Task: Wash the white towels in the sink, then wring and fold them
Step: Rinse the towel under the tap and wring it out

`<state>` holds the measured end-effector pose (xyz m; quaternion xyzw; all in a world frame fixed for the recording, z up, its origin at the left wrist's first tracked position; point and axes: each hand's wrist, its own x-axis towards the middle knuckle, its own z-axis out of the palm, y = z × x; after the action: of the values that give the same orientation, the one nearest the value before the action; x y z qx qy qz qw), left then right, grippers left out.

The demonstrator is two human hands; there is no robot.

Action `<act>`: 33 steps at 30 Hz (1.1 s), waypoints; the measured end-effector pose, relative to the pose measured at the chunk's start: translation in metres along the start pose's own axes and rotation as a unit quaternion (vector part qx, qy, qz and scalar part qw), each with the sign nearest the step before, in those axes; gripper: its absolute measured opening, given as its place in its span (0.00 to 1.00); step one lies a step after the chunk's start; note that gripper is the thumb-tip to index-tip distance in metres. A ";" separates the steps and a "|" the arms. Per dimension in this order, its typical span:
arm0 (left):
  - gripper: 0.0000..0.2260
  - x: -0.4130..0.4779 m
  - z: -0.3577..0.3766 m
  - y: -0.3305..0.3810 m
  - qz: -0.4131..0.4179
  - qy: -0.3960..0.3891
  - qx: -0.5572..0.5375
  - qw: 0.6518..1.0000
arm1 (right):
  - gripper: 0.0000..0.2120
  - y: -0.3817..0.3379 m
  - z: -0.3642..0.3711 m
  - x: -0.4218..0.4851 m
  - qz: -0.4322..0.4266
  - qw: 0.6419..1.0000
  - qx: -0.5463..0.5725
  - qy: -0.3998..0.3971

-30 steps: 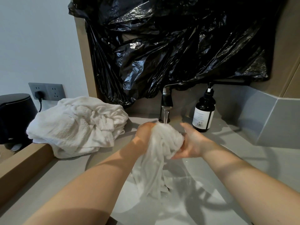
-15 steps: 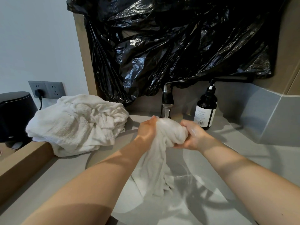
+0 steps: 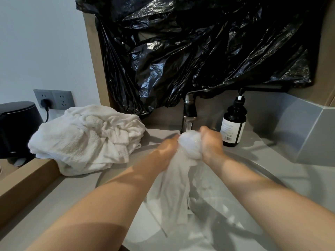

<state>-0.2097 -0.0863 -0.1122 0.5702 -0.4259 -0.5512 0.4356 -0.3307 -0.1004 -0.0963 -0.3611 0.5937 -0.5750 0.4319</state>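
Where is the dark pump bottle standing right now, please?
In the head view, the dark pump bottle stands upright on the counter, right of the faucet, just behind the right hand.

The grey counter (image 3: 76, 189) bears a heap of white towels (image 3: 87, 138) and a dark pump bottle (image 3: 233, 127).

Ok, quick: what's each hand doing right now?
Left hand: closed, gripping the wet towel under the running tap.
Right hand: closed, gripping the bunched top of that towel.
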 end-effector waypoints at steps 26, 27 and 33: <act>0.41 -0.008 -0.018 -0.003 -0.065 -0.217 0.108 0.968 | 0.14 0.002 -0.023 0.005 0.158 0.983 0.027 -0.089; 0.44 -0.009 -0.020 -0.002 -0.051 -0.240 0.105 0.964 | 0.16 -0.001 -0.024 0.003 0.178 0.976 0.062 -0.106; 0.48 -0.006 -0.026 -0.007 -0.035 -0.272 0.035 0.961 | 0.20 -0.010 -0.027 -0.007 0.155 0.972 0.081 -0.154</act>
<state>-0.1843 -0.0783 -0.1170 0.4286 -0.5271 -0.6849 0.2634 -0.3541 -0.0851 -0.0864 -0.3125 0.5204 -0.4848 0.6297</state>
